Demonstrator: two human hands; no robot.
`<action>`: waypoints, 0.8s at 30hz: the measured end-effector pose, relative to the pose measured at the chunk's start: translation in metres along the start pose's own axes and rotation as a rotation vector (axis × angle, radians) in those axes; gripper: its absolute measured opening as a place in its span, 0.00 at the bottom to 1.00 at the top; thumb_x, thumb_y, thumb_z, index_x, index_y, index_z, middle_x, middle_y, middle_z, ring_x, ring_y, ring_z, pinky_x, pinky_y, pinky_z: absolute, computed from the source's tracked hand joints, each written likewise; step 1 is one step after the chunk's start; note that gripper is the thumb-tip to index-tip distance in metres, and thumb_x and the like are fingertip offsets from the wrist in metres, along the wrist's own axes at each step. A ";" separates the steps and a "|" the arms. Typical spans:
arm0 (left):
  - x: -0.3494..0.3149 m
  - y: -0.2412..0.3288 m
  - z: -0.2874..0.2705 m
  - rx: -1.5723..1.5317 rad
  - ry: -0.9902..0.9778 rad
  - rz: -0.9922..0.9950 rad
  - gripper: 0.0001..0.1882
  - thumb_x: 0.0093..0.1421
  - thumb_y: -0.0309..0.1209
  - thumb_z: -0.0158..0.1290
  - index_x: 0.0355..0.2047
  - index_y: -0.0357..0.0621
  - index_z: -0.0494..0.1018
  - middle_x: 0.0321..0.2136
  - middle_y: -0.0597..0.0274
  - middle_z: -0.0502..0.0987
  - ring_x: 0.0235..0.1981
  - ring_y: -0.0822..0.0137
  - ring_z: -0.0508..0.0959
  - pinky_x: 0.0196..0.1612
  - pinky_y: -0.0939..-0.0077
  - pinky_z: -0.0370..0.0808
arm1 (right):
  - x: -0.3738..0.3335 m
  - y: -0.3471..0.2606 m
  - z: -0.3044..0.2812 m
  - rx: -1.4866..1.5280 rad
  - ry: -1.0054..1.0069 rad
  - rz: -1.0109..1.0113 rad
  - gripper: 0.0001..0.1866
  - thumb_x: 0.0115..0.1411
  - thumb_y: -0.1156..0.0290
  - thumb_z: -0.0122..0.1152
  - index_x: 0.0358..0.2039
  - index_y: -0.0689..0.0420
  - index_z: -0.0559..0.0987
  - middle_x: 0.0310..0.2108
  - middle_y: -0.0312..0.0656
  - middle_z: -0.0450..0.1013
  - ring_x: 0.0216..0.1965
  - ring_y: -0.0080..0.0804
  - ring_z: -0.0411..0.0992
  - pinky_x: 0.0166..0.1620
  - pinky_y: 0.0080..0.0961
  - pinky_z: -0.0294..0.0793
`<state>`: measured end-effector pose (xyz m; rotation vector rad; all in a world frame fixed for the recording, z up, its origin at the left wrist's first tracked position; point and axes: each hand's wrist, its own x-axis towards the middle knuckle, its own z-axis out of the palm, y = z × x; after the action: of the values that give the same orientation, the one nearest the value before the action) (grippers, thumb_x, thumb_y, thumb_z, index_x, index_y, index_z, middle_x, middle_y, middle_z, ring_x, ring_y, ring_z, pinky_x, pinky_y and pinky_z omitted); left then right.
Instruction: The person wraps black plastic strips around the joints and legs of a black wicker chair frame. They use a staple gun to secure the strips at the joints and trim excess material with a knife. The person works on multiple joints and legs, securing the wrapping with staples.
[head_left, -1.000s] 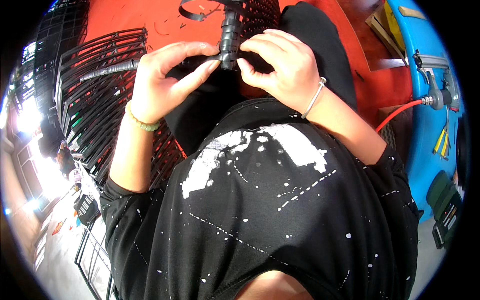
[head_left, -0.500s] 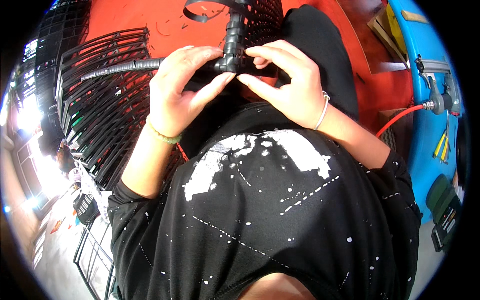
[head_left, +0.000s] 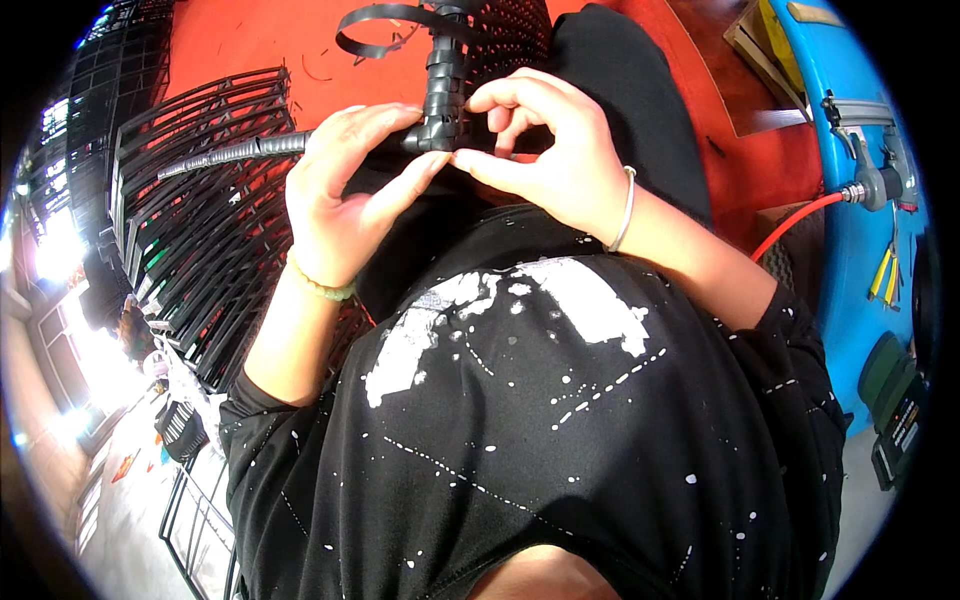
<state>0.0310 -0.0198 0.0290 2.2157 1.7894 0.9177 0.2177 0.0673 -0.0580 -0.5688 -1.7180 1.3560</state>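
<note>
A black frame part [head_left: 443, 95], wound with flat black plastic strip, stands in front of me with its corner between my two hands. My left hand [head_left: 335, 190] grips the corner from the left, thumb at its lower end and fingers along the side bar. My right hand [head_left: 560, 165] holds the same corner from the right, with the thumb against the bottom and the index finger beside the upright bar. A loose curl of black strip [head_left: 400, 11] hangs off the upper left of the bar. Leftward runs a grey-black wrapped rod [head_left: 240, 153], partly behind my left hand.
Stacked black metal racks [head_left: 200, 220] crowd the left side. A red floor covering [head_left: 250, 40] with strip scraps lies ahead. On the right, a blue table [head_left: 850, 260] carries a grey air tool [head_left: 875, 185] with a red hose [head_left: 795, 220] and yellow-handled cutters [head_left: 885, 280].
Both hands and the wrapped corner have shifted slightly left in the picture. My right fingers have bent in more, and the strip's loose curl has moved left with the frame.
</note>
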 end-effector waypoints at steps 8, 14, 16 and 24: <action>-0.001 -0.002 0.000 -0.054 -0.015 -0.067 0.20 0.46 0.25 0.72 0.41 0.38 0.80 0.37 0.56 0.84 0.39 0.60 0.82 0.47 0.69 0.77 | 0.014 0.011 -0.005 0.068 -0.125 0.039 0.22 0.42 0.64 0.82 0.34 0.56 0.78 0.28 0.33 0.69 0.22 0.19 0.69 0.28 0.18 0.73; 0.006 -0.007 0.005 -0.030 -0.031 -0.057 0.21 0.47 0.28 0.73 0.42 0.39 0.80 0.39 0.55 0.83 0.41 0.57 0.82 0.50 0.66 0.77 | 0.016 0.017 -0.012 0.099 -0.158 0.100 0.23 0.43 0.72 0.82 0.34 0.58 0.74 0.31 0.33 0.67 0.23 0.15 0.69 0.28 0.15 0.71; 0.005 -0.002 0.005 0.052 -0.064 -0.095 0.22 0.48 0.30 0.72 0.43 0.38 0.80 0.40 0.53 0.83 0.46 0.53 0.82 0.55 0.62 0.75 | 0.013 0.014 -0.014 0.065 -0.095 0.047 0.24 0.43 0.68 0.83 0.35 0.57 0.76 0.32 0.34 0.69 0.25 0.18 0.70 0.28 0.18 0.73; -0.025 -0.041 -0.011 -0.011 -0.079 -0.219 0.17 0.59 0.18 0.62 0.49 0.32 0.76 0.48 0.54 0.80 0.52 0.61 0.78 0.61 0.67 0.69 | 0.023 0.024 0.022 0.130 -0.042 -0.006 0.19 0.43 0.65 0.81 0.31 0.57 0.79 0.31 0.38 0.73 0.24 0.26 0.75 0.29 0.22 0.77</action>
<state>-0.0119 -0.0348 0.0091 1.9701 1.9361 0.7812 0.1833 0.0805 -0.0739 -0.4636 -1.6492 1.4727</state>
